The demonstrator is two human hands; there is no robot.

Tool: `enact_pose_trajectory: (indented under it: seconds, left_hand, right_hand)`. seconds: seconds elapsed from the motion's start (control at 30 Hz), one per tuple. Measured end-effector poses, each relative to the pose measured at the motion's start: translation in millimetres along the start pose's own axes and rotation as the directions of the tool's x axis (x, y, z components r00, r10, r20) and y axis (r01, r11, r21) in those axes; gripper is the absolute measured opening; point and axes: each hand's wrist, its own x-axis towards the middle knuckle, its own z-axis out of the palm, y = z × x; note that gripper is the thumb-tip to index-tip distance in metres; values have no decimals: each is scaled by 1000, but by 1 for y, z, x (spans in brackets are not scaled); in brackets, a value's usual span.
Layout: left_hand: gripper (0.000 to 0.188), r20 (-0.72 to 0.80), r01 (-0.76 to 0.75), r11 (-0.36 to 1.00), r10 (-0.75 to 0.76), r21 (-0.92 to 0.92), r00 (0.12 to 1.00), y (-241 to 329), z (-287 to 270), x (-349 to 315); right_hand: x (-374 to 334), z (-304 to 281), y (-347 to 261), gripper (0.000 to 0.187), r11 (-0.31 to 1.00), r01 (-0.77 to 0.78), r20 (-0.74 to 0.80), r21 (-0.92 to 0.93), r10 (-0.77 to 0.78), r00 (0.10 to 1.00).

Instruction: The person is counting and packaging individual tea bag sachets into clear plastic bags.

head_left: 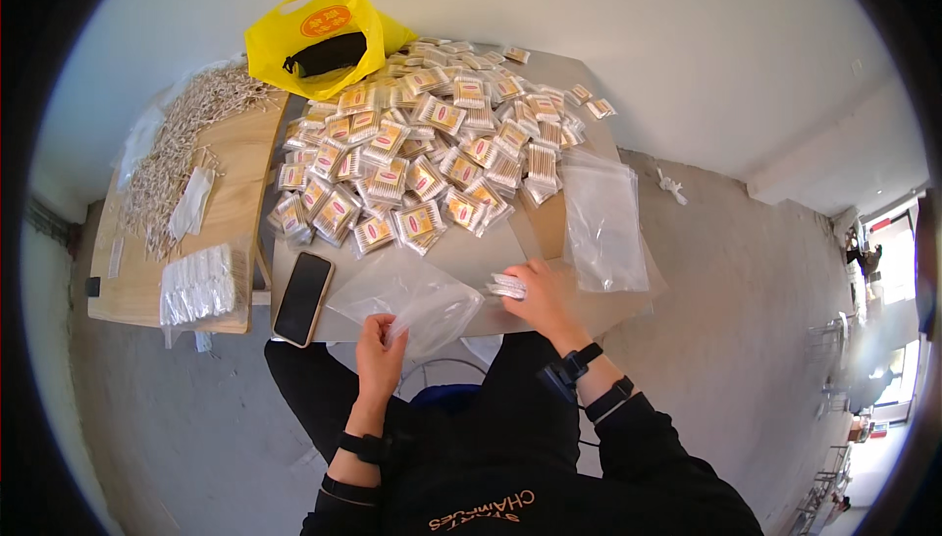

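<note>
My left hand (pixel 381 351) pinches the near edge of a clear plastic bag (pixel 407 291) that lies flat at the table's front. To its right, my right hand (pixel 546 302) closes around a few small packets of cotton swabs (pixel 507 286), their white ends facing the bag's opening side. Past both hands spreads a large heap of cotton swab packets (pixel 427 178) with yellow-and-red labels. More clear plastic bags (pixel 603 227) lie stacked at the right edge of the table. The fingertips of my right hand are partly hidden by the packets.
A phone (pixel 303 298) lies left of the bag. Behind the heap's left side stands a yellow carrier bag (pixel 275 50) with a black item inside. On a wooden table (pixel 231 143) at the left are loose swabs (pixel 177 134) and a wrapped block of white bundles (pixel 204 286).
</note>
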Motion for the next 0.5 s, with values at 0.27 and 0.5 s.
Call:
enact_pose_trajectory:
  seconds: [0.27,0.5]
  left_hand:
    - [20,-16,17,1000,-17,-6,1000,9,-16,-4]
    - [20,-87,12,995,-3,95,996,15,-18,-3]
  right_hand:
    - [5,58,2,49,896,-19,-286,444,162,945]
    - [0,45,10,37,991,-42,-74,-127,32,997]
